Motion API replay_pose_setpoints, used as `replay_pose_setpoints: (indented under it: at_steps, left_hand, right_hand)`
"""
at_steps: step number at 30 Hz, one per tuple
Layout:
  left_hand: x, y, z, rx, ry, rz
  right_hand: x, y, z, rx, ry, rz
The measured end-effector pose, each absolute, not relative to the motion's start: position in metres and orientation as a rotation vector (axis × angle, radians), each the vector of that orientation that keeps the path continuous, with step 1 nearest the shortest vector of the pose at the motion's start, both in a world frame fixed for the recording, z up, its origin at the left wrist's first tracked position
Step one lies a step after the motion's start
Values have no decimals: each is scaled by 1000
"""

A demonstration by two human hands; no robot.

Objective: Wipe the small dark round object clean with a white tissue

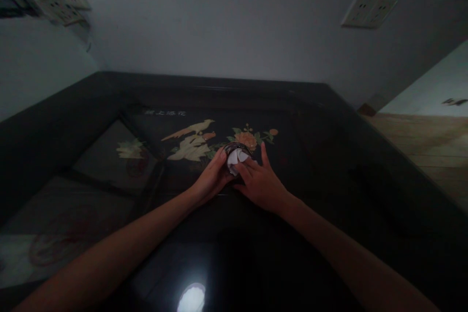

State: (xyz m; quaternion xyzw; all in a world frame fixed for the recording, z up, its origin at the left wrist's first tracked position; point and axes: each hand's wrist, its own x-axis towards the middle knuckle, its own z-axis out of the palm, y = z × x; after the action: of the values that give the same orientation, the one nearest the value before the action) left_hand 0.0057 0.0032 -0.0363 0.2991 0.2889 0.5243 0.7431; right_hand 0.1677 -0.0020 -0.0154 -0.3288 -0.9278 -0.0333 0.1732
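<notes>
Above the dark glossy tabletop point(241, 224), my left hand point(214, 175) is closed around the left side of a small round vessel with a shiny rim point(234, 146). Its material is hard to make out in the dim light. My right hand point(266, 186) pinches a crumpled white cloth or tissue point(235, 158) and presses it into the vessel's mouth. The right index finger rests on the white material, while another finger points outward. Most of the vessel's body is hidden by my hands and the white material.
A bird-and-flower inlay point(193, 141) decorates the tabletop. Behind it rises a pale wall with a double socket point(369, 11) at right and more sockets point(64, 0) at upper left. Wooden floor point(420, 136) lies beyond the right edge. A lamp reflection glows in front.
</notes>
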Motion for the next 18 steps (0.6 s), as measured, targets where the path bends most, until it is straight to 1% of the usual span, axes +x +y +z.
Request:
replay_pose_setpoints:
  at_steps: [8,13,18]
  left_hand:
    - [6,6,-40,571,622,1087]
    - [8,5,-37,554,585,1042]
    - [9,6,-40,583,572,1085]
  right_hand:
    - [178,8,-1,-660,-2733,-47]
    - [178,13,4,-588,-2732,-146]
    - [175,11,1,-620,-2697,-274]
